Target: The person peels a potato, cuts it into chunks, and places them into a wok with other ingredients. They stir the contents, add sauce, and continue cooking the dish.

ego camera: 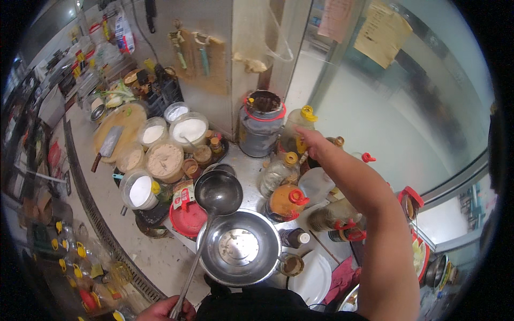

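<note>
My left hand (166, 309), at the bottom edge, is closed around the long metal handle of a ladle (219, 194). The ladle's round bowl looks empty and sits over the far rim of a stainless steel basin (239, 248). My right arm stretches across the counter, with my right hand (312, 143) at a clear plastic bottle with a yellow cap (295, 122). One finger extends over that bottle; the other fingers are partly hidden, so whether they grip it cannot be told. Close by stands a large dark jar with a red rim (261, 128).
Bottles crowd beneath my right forearm, among them a yellow-capped bottle (280, 172) and an orange-filled bottle with a red cap (286, 200). Tubs of powder, including a tan one (164, 160), stand left. A cleaver (110, 142) lies on a round chopping board (134, 120). A glass partition (385, 120) rises right.
</note>
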Demonstrator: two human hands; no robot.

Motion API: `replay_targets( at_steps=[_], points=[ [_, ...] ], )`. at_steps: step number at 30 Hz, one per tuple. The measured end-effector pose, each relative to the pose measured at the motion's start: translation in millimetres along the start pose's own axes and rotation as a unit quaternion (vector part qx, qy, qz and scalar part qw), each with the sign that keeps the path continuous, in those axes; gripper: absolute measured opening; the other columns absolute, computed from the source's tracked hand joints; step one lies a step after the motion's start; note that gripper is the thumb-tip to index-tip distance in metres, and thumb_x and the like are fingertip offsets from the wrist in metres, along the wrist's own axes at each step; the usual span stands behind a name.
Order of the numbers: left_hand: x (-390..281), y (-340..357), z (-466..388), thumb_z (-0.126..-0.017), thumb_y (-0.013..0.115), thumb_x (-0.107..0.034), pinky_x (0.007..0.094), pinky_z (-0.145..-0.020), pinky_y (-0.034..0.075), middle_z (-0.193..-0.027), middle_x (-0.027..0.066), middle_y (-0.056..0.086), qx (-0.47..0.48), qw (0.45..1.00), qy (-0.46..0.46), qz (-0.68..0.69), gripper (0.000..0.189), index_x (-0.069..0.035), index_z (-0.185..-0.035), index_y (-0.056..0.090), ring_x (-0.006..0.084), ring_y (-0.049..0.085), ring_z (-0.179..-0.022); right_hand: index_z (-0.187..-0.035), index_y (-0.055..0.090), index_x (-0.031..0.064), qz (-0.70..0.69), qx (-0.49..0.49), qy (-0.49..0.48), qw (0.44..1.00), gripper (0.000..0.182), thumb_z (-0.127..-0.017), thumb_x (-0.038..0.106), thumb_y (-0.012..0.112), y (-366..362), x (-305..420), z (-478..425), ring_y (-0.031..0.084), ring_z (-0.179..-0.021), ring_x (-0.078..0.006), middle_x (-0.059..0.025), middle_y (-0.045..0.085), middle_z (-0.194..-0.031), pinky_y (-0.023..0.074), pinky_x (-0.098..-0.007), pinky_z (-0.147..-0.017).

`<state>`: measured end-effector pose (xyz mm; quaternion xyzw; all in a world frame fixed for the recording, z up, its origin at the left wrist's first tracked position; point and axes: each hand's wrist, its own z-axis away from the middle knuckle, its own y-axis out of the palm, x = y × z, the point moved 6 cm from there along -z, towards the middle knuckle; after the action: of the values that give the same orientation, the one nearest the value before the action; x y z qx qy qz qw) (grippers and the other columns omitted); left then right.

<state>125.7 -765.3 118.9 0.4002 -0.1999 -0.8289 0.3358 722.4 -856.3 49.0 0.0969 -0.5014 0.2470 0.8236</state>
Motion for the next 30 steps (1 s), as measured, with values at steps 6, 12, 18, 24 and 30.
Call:
replay_targets(
  at_steps=[6, 12, 18, 24, 30],
  points=[
    [-10, 11, 9, -0.057, 0.075, -0.013, 0.0276, -0.060, 0.039, -0.084, 0.0083, 0.051, -0.005, 0.999, 0.032, 0.019, 0.049, -0.006, -0.098, 0.048, 0.0171, 0.049, -0.070, -0.092, 0.060, -0.0026, -0.165, -0.121, -0.133, 0.970, 0.058, -0.076, 0.051, 0.075, -23, 23, -27, 0.048, -0.064, -0.0179, -0.0052, 0.052, -0.078, 0.0414, -0.0325, -0.057],
    [-22, 11, 12, -0.065, 0.073, -0.018, 0.0330, -0.063, 0.047, -0.082, 0.0148, 0.058, 0.054, 0.995, 0.067, 0.052, 0.043, -0.003, -0.100, 0.053, 0.0253, 0.059, -0.075, -0.066, 0.058, 0.0081, 0.035, -0.093, -0.309, 0.946, 0.041, -0.080, 0.044, 0.073, -9, 158, 47, 0.040, -0.051, -0.0106, 0.0020, 0.045, -0.057, 0.0325, -0.0287, -0.049],
    [-65, 37, 30, -0.068, 0.061, 0.011, 0.0273, -0.080, 0.044, -0.096, 0.0080, 0.052, 0.018, 0.999, -0.005, -0.047, 0.040, -0.006, -0.101, 0.046, 0.0163, 0.053, -0.090, -0.070, 0.062, -0.0028, 0.479, 0.019, -0.436, 0.761, 0.060, -0.071, 0.056, 0.074, 78, 193, 96, 0.053, -0.056, -0.0191, -0.0143, 0.055, -0.058, 0.0433, -0.0392, -0.056],
    [-101, 62, 38, -0.073, 0.065, 0.006, 0.0258, -0.078, 0.045, -0.096, 0.0062, 0.054, -0.007, 0.995, -0.026, -0.094, 0.037, -0.006, -0.103, 0.046, 0.0141, 0.053, -0.089, -0.076, 0.065, -0.0005, 0.635, 0.113, -0.442, 0.624, 0.065, -0.067, 0.064, 0.072, 156, 174, 140, 0.060, -0.063, -0.0351, -0.0183, 0.060, -0.065, 0.0459, -0.0448, -0.060],
    [-97, 67, 53, -0.074, 0.065, 0.006, 0.0250, -0.079, 0.045, -0.098, 0.0061, 0.055, 0.013, 0.998, -0.003, -0.066, 0.039, -0.006, -0.106, 0.047, 0.0134, 0.053, -0.092, -0.068, 0.066, -0.0014, 0.717, 0.130, -0.459, 0.508, 0.072, -0.067, 0.071, 0.066, 195, 155, 147, 0.061, -0.066, -0.0361, -0.0208, 0.061, -0.067, 0.0486, -0.0459, -0.062]
  ],
)
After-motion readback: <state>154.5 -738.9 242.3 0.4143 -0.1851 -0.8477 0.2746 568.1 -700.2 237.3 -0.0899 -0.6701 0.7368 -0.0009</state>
